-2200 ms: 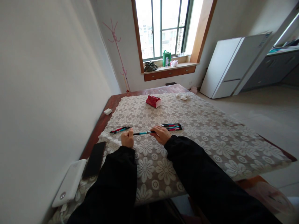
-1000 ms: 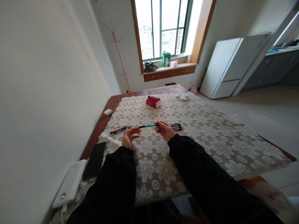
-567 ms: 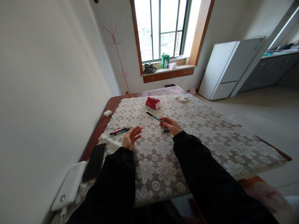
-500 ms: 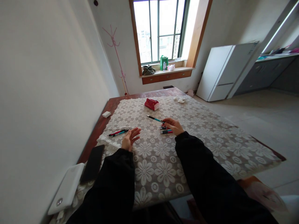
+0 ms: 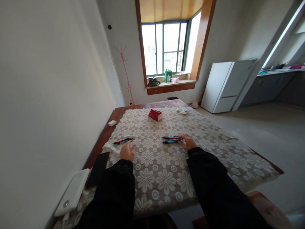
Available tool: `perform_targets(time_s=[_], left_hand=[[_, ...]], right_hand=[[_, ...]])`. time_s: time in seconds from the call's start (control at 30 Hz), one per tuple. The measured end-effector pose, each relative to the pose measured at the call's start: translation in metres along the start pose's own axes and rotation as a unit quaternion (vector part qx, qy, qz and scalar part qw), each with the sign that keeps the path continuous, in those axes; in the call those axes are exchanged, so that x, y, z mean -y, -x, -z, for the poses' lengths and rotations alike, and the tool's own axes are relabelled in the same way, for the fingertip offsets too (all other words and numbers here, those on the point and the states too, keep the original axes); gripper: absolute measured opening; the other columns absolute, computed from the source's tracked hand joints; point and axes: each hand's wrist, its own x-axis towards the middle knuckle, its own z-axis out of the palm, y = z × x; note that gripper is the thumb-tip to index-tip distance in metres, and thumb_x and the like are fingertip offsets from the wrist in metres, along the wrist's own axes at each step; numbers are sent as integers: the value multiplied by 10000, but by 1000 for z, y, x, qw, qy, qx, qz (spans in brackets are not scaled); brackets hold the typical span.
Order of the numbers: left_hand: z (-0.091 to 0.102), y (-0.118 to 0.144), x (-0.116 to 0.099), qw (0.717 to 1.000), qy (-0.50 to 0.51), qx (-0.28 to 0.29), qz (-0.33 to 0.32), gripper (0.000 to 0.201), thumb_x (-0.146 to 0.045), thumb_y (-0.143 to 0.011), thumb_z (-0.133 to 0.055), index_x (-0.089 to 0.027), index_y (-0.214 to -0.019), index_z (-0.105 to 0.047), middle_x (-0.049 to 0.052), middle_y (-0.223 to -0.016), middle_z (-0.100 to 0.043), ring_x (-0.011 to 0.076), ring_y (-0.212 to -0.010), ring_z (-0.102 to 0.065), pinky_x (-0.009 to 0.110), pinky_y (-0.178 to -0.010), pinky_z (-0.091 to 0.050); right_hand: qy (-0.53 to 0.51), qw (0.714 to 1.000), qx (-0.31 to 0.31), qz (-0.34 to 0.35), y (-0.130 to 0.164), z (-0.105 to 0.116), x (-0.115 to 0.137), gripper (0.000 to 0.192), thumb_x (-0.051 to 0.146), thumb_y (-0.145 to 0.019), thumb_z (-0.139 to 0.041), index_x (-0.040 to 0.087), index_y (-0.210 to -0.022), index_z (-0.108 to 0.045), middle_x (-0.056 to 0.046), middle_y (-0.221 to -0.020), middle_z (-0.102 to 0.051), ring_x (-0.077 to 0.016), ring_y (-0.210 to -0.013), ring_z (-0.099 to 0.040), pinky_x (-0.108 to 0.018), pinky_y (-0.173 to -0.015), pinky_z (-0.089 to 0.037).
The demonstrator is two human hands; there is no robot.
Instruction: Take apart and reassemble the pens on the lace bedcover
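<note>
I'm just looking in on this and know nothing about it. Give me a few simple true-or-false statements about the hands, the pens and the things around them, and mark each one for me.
1. The fingers of the right hand are at one end of the right-hand group of pens. True.
2. The packet beyond the pens is blue. False: the packet is red.
3. The left hand is nearer the left-hand group of pens than the right-hand group. True.
4. The green bag is on the floor. False: the green bag stands on the windowsill.
5. The tablecloth has a flower pattern. True.
</note>
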Motion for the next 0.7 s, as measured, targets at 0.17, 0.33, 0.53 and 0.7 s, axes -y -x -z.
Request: perform_targets(time_s=[0.17,0.33,0.53,0.7], left_hand=[[0,25,12,982,-169,73,30,648,-433,-842,-498,-152,-1415,-385,128,-1508,-343,339,-1406,-235,482,-1144,-180],[4,22,8,969,-218,106,51,648,-465,-868,-450,-144,-1424,-369,155,-1526,-294,349,-1393,-255,503,-1126,-193],[27,-16,8,967,-235,74,62,464,-305,-878,-426,-184,-1323,-480,137,-1413,-443,320,-1243,-429,450,-945,-421],[34,-32,11,961,-261,59,65,375,-212,-850,-452,-191,-1209,-560,127,-1284,-541,317,-1159,-471,445,-897,-432]], right_hand=[[40,999,19,-15,3,-1,-8,111,162,-719,-598,199,-809,-652,-77,-960,-619,-243,-974,-528,-359,-896,-418],[64,996,33,-45,4,-4,-8,114,130,-739,-584,187,-812,-651,-57,-903,-606,-215,-921,-532,-327,-871,-416],[100,994,17,-51,4,-5,-4,85,153,-773,-588,189,-824,-647,-65,-941,-603,-220,-967,-517,-311,-852,-410],[119,991,8,-56,3,-5,-1,83,147,-787,-591,189,-838,-640,-75,-950,-602,-221,-958,-516,-311,-839,-406]])
